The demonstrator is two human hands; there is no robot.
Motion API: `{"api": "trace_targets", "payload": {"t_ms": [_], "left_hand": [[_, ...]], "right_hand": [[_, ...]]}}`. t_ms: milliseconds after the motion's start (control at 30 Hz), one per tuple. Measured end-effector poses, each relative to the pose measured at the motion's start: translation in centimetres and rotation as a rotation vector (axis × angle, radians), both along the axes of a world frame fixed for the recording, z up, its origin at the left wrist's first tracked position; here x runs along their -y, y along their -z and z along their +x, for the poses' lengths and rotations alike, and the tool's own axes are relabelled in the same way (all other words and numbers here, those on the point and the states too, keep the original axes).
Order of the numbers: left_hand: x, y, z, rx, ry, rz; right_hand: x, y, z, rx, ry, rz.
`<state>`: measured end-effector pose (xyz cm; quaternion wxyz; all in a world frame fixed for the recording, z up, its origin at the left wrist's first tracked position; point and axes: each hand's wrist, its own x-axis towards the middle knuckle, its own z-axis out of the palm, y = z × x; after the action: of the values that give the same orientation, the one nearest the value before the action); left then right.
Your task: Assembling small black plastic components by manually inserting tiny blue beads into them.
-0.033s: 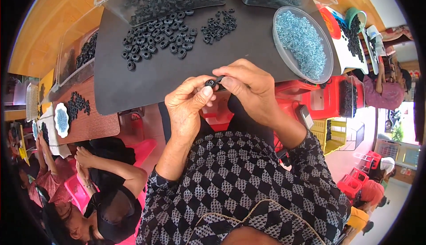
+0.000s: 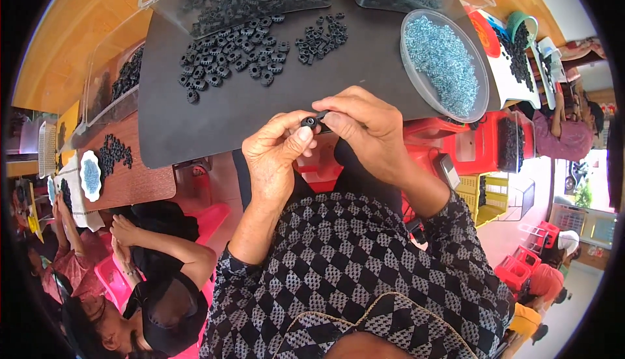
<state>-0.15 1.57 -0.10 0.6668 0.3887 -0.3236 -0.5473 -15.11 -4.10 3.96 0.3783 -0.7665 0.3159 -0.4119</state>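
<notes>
Near the table's front edge, my left hand (image 2: 272, 158) pinches a small round black plastic part (image 2: 309, 123) with a hole in its face, between thumb and fingers. My right hand (image 2: 370, 131) meets it from the right. Its thumb and forefinger close on a small dark piece (image 2: 321, 116) that touches or nearly touches the round part; the fingers mostly hide it. Beyond my hands, a heap of notched black plastic parts (image 2: 228, 54) lies on the dark table (image 2: 195, 121). A smaller pile of little black pieces (image 2: 321, 38) lies to its right.
A round clear tub (image 2: 483, 92) of small bluish metal pieces stands at the right. Clear bins (image 2: 260, 7) of black parts line the back. Two people sit at the left by a brown table (image 2: 146, 186). Red stools (image 2: 472, 147) and a yellow crate (image 2: 491, 210) are at the right.
</notes>
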Motion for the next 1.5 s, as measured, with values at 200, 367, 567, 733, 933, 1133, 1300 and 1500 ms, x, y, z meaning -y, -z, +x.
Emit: {"api": "trace_targets", "payload": {"t_ms": [200, 367, 567, 733, 933, 1133, 1300, 1500], "left_hand": [[-0.1, 0.1, -0.2, 0.010, -0.039, 0.014], [-0.1, 0.3, -0.2, 0.003, -0.038, 0.035], [-0.2, 0.1, -0.2, 0.003, -0.040, 0.034], [-0.2, 0.4, 0.0, 0.009, -0.019, 0.035], [0.1, 0.4, 0.1, -0.172, 0.046, 0.032], [-0.1, 0.8, 0.2, -0.152, 0.037, 0.030], [-0.2, 0.8, 0.1, -0.126, 0.029, 0.056], [-0.4, 0.6, 0.1, -0.077, 0.002, 0.040]], "right_hand": [[-0.1, -0.5, 0.3, 0.141, -0.056, 0.369], [0.4, -1.2, 0.0, 0.183, -0.074, 0.705], [1.0, -1.1, -0.1, 0.074, -0.065, 0.680], [1.1, -0.9, -0.1, 0.065, -0.069, 0.685], [0.9, -1.3, -0.1, 0.126, -0.078, 0.673], [0.6, -1.9, 0.4, 0.180, -0.116, 0.688], [0.6, -1.2, 0.5, 0.137, -0.104, 0.655], [0.3, -1.1, 0.9, 0.153, -0.107, 0.628]]}}
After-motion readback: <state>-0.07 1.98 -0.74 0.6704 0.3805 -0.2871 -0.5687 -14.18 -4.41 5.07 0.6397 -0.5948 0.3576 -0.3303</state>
